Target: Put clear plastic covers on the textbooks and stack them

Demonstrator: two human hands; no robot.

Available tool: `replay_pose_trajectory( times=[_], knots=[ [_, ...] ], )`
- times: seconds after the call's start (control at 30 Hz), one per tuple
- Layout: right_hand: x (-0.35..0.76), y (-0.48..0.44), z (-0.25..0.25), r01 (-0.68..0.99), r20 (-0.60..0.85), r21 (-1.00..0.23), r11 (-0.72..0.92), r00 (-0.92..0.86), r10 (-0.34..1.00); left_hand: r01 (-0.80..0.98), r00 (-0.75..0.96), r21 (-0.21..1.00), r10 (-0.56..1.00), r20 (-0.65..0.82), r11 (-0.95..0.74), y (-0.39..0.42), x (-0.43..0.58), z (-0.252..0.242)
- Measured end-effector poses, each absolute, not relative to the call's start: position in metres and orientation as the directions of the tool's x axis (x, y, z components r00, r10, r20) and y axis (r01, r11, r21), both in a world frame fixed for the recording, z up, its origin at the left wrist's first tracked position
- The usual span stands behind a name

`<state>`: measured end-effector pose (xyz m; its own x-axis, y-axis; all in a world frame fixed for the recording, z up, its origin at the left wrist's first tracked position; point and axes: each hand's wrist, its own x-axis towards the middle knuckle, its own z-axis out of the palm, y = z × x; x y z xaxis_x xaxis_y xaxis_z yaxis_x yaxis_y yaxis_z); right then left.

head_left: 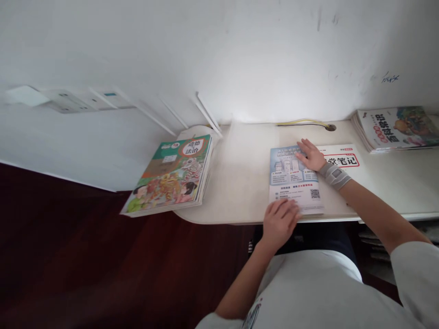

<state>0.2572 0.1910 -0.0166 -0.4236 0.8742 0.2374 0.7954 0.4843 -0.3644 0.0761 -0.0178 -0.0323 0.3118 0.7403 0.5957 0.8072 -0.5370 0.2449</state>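
Observation:
A blue-and-white printed sheet (291,183) with a QR code lies on the desk in front of me. To its right is a white booklet (343,153) with a red-framed title; I cannot tell whether the two are joined. My right hand (311,156), with a grey band at the wrist, rests with fingers spread on the sheet's upper right part and the booklet's near side. At the sheet's lower edge, by the desk's front, is my left hand (280,220). Its fingers are stretched out, slightly bent and a little blurred, touching or just over the paper.
The white desk (236,183) stands against a wall. A stack of textbooks (171,173) with a green cover overhangs its left end. Another stack of booklets (394,130) sits at the far right. A yellow cable (305,121) runs into a hole at the back.

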Motion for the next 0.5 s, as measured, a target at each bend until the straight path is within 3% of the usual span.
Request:
replay_pose_trajectory(
  times=[0.1, 0.17, 0.23, 0.3, 0.37, 0.43, 0.5],
  knots=[
    [0.27, 0.18, -0.017, 0.757, 0.219, -0.481, 0.443, -0.385, 0.897, 0.906, 0.075, 0.327, 0.863, 0.5, -0.268, -0.001, 0.04, -0.022],
    [0.281, 0.16, -0.018, 0.743, 0.201, -0.478, 0.469, -0.427, 0.882, 0.908, -0.123, 0.415, 0.909, 0.397, -0.059, 0.015, 0.018, -0.016],
    [0.292, 0.133, -0.02, 0.733, 0.203, -0.451, 0.51, -0.472, 0.858, 0.817, -0.239, 0.574, 0.935, 0.262, 0.047, 0.029, 0.003, -0.013],
    [0.302, 0.105, -0.022, 0.717, 0.212, -0.427, 0.552, -0.514, 0.831, 0.635, -0.275, 0.768, 0.954, 0.12, 0.086, 0.041, -0.004, -0.012],
    [0.307, 0.081, -0.024, 0.705, 0.225, -0.396, 0.588, -0.547, 0.807, 0.46, -0.277, 0.882, 0.96, 0.031, 0.104, 0.049, -0.004, -0.011],
    [0.308, 0.065, -0.027, 0.713, 0.24, -0.356, 0.604, -0.555, 0.797, 0.207, -0.222, 0.971, 0.973, -0.069, 0.116, 0.053, -0.002, -0.008],
    [0.306, 0.057, -0.029, 0.73, 0.255, -0.322, 0.603, -0.546, 0.798, -0.168, -0.064, 0.971, 0.981, -0.185, 0.172, 0.055, 0.002, -0.003]
  ],
)
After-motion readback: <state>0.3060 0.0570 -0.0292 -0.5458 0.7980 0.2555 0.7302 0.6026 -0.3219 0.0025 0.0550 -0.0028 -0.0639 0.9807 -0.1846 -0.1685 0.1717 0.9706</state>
